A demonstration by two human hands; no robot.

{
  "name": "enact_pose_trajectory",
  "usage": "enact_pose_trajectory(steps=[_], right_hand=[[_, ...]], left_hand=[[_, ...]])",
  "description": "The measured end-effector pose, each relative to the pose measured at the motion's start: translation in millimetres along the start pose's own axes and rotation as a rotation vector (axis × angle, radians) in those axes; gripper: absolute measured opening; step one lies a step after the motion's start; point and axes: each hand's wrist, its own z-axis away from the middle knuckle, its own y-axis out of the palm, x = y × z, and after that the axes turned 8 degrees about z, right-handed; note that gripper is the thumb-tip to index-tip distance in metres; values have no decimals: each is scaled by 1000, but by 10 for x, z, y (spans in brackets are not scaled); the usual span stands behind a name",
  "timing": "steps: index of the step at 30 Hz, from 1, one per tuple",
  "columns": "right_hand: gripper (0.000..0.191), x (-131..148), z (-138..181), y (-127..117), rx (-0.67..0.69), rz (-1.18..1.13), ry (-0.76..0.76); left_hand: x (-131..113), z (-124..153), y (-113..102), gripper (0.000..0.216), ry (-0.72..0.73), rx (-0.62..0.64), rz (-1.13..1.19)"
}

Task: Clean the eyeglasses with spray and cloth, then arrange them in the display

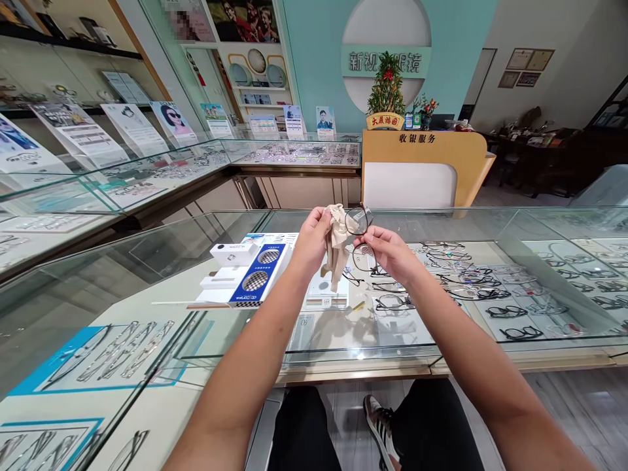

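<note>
glass counter [441,226] | glasses [360,239] between left hand [311,239], right hand [390,252]

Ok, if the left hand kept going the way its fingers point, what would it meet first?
Probably the glasses: the left hand, pinching the cloth, points right toward the upper lens, though depth is unclear.

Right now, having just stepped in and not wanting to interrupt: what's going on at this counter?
A person seated at a glass display case holds a pair of dark-rimmed glasses in the right hand. The left hand presses a beige cloth against one lens. Both hands are raised above the case, which has rows of spectacle frames and some boxes inside.
</note>
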Motion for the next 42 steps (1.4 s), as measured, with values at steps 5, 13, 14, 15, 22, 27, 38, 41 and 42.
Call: enact_pose_trajectory(steps=[5,13,14,15,22,27,38,41,42], right_hand=[[59,-6,14,17,40,89,2],[55,-32,9,-2,23,140,-5],[54,-34,9,-7,27,139,-5],[53,-38,10,-11,36,141,-1],[56,-78,-11,-3,4,140,-1],[55,-79,-18,0,-8,145,-1],[53,-1,19,3,30,179,-35],[52,-2,18,2,21,176,-27],[52,-2,18,2,19,170,-23]], left_hand=[[-20,13,8,68,-25,23,6],[-51,31,23,71,-43,51,15],[-56,30,23,71,-44,47,24],[-61,29,25,71,-47,48,32],[-103,62,50,70,-93,142,67],[-122,84,61,68,-103,196,59],[-161,79,-6,64,-261,310,-102],[-180,101,7,61,-258,313,-127],[-188,113,19,60,-253,307,-123]])
